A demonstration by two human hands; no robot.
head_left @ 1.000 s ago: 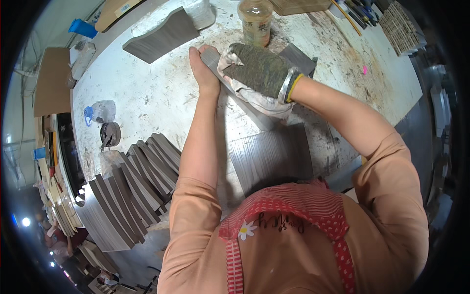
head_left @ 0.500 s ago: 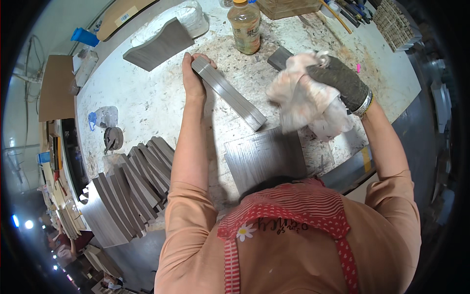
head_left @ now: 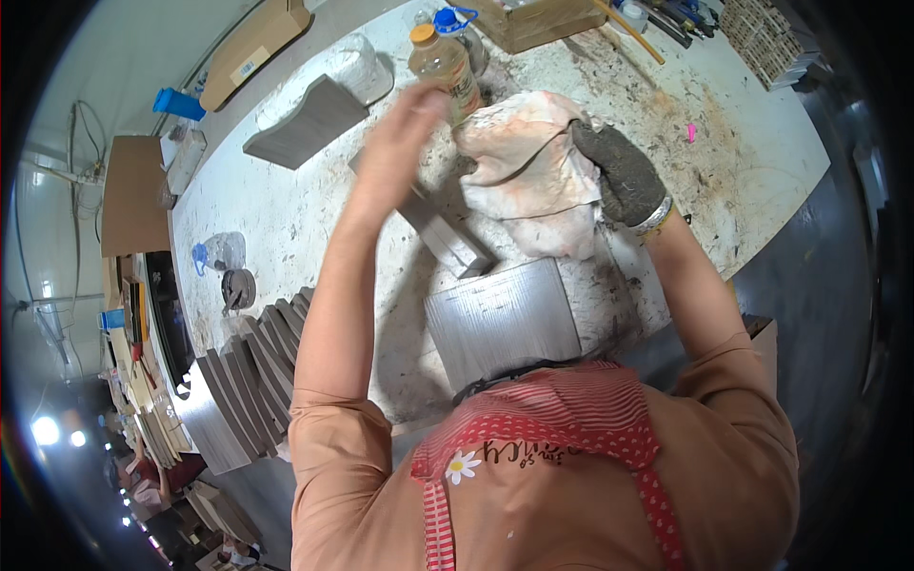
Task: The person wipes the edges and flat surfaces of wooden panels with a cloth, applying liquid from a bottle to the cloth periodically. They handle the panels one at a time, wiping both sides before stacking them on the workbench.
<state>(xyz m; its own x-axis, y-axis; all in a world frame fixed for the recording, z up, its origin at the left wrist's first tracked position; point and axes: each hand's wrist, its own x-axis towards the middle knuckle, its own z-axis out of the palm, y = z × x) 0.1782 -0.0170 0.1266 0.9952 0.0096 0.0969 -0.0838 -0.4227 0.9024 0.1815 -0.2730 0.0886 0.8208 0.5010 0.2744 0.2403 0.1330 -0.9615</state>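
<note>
My right hand [head_left: 624,176], in a dark work glove, grips a stained white cloth [head_left: 528,176] that hangs spread out above the table. My bare left hand [head_left: 405,133] is raised over the far end of a grey wooden bar [head_left: 443,236], close to the cloth's left edge; motion smears its fingers. That bar lies slantwise on the table, its near end by a flat grey board [head_left: 505,314] in front of my apron. A curved grey board [head_left: 305,124] leans on its edge at the far left.
Several curved grey boards [head_left: 249,366] stand in a row at the near left. An orange-capped bottle [head_left: 436,59] and a blue-topped bottle [head_left: 468,46] stand behind my left hand. Tape [head_left: 238,288] lies left. A wooden box [head_left: 543,24] and wicker basket [head_left: 766,43] stand at the back.
My left hand has left the bar's far end and moved right, toward the cloth. My right hand has brought the cloth left, spreading it out. The bar's near end lies slightly farther left.
</note>
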